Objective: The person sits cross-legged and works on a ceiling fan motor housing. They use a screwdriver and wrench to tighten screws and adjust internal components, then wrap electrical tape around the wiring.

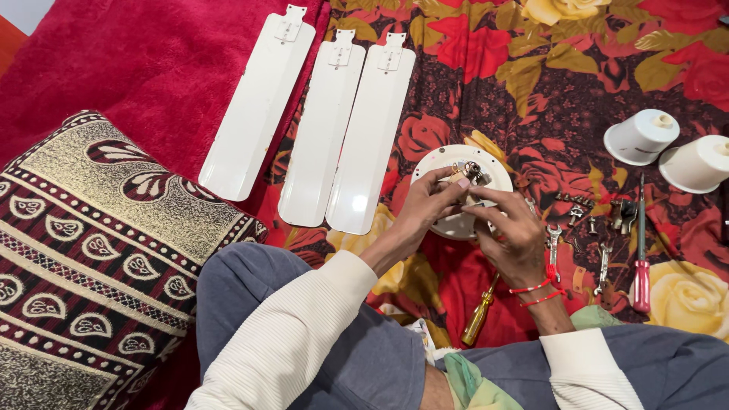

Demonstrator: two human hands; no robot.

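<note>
While both hands work at the white motor housing [456, 190] on the floral bedspread [547, 91], I'd go gently: left hand [425, 205] pinched on the small metal fitting [471, 171] at the housing's top, right hand [512, 235] closed around its near rim (steady it there). Spanners [554, 247] lie just right of the housing, three fan blades [334, 129] left of it.

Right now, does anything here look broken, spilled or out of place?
Nothing looks broken or spilled. The three white fan blades lie detached in a row on the floral cloth, and both hands, left hand and right hand, work at the round white fan body.
</note>
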